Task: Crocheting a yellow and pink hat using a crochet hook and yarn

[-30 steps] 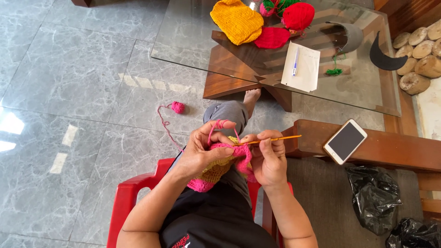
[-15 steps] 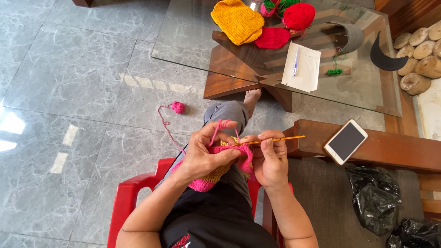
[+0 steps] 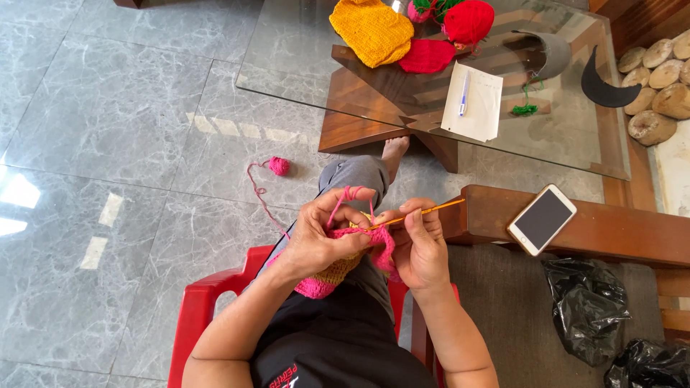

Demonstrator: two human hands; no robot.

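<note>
Since a moment ago our left hand (image 3: 325, 237) has shifted little; its yarn-wrapped forefinger now sits curled lower over the pink piece (image 3: 343, 260), fingers clamped on the fabric. Our right hand (image 3: 419, 244) pinches the orange hook (image 3: 420, 213) between thumb and fingers, tip at the work's edge, shaft pointing right. We hold the piece over our lap, above the red chair (image 3: 205, 309). Pink yarn (image 3: 263, 194) trails to a small ball (image 3: 279, 166) on the floor.

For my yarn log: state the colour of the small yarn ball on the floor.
Pink yarn ball, clearest in the head view.
</note>
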